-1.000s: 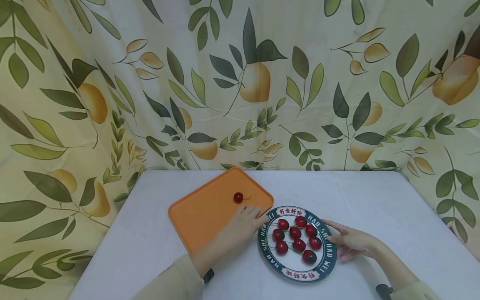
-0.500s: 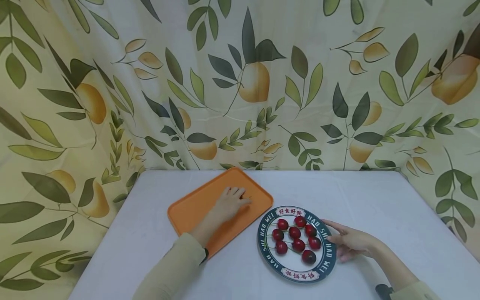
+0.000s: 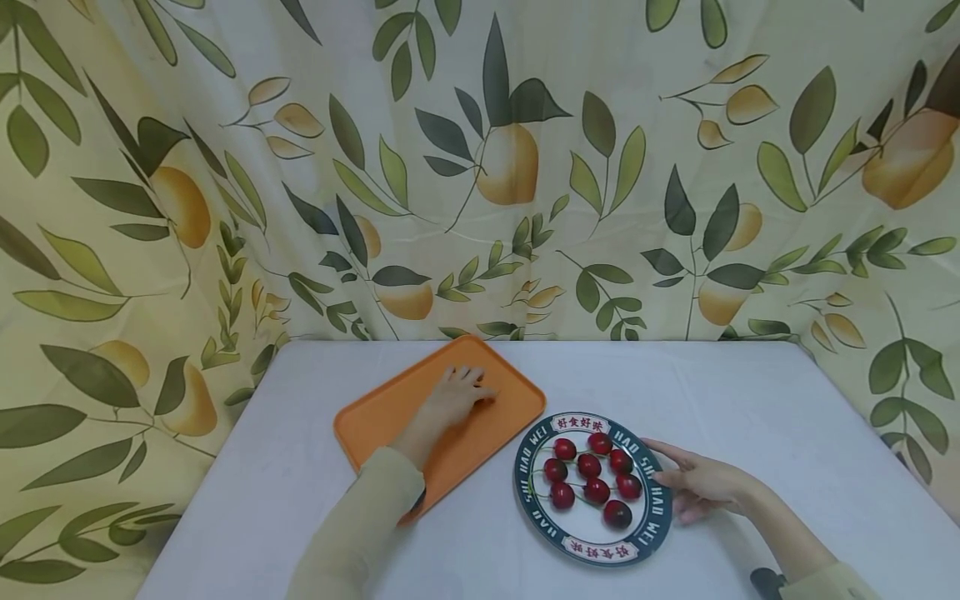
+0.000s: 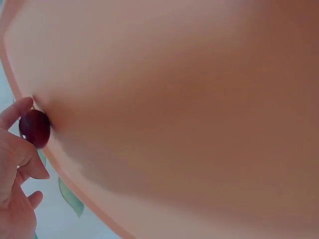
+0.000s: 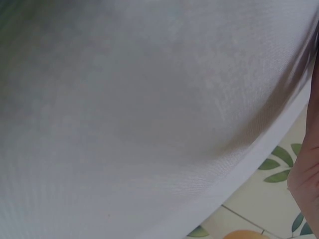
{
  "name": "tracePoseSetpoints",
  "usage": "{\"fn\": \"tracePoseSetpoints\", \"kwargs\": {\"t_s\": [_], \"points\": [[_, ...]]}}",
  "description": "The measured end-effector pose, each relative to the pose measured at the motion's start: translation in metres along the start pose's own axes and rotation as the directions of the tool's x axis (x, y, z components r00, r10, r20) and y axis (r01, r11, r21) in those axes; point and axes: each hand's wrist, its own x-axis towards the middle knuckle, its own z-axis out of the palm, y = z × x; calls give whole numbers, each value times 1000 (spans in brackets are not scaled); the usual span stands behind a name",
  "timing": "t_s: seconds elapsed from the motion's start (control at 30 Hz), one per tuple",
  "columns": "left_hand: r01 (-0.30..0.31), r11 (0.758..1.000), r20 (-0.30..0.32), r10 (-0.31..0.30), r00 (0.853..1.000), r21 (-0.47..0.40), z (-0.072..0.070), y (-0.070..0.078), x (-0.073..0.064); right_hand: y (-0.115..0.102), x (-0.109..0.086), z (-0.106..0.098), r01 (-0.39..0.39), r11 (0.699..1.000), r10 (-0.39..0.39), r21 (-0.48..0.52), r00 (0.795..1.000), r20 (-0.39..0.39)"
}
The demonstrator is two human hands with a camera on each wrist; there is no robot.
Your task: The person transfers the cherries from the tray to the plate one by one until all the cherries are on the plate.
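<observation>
In the left wrist view my left hand [image 4: 20, 164] pinches a dark red cherry [image 4: 35, 129] between thumb and finger, close to the tray surface. From the head view, the same left hand [image 3: 452, 398] is over the orange tray [image 3: 375, 425], and its cherry is hidden. My right hand [image 3: 708, 482] holds the right rim of a round plate [image 3: 536, 512] with a dark blue lettered border, thumb at the edge. Several cherries [image 3: 596, 490] with green stems lie on the plate's white middle. The right wrist view catches only part of the right hand [image 5: 305, 184].
A white cloth [image 3: 720, 392] covers the table. The tray lies slanted at the left, its right corner near the plate's upper left rim. Behind the table hangs a curtain [image 3: 555, 275] printed with leaves and fruit.
My left hand has moved up and left from beside the plate to over the tray and has taken hold of the cherry lying there. The right hand and plate stay put.
</observation>
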Motion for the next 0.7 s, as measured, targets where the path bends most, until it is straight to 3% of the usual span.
{"fn": "tracePoseSetpoints", "kwargs": {"t_s": [0.3, 0.57, 0.7], "points": [[100, 992, 26, -99, 995, -79, 11, -18, 2, 1, 0, 0, 7, 1000, -7, 4, 1000, 0], [187, 965, 23, -185, 982, -183, 20, -33, -8, 1, 1, 0, 9, 1000, -9, 8, 1000, 7], [202, 963, 10, -203, 979, -180, 21, -36, -13, 1, 0, -1, 12, 1000, -12, 5, 1000, 12]]}}
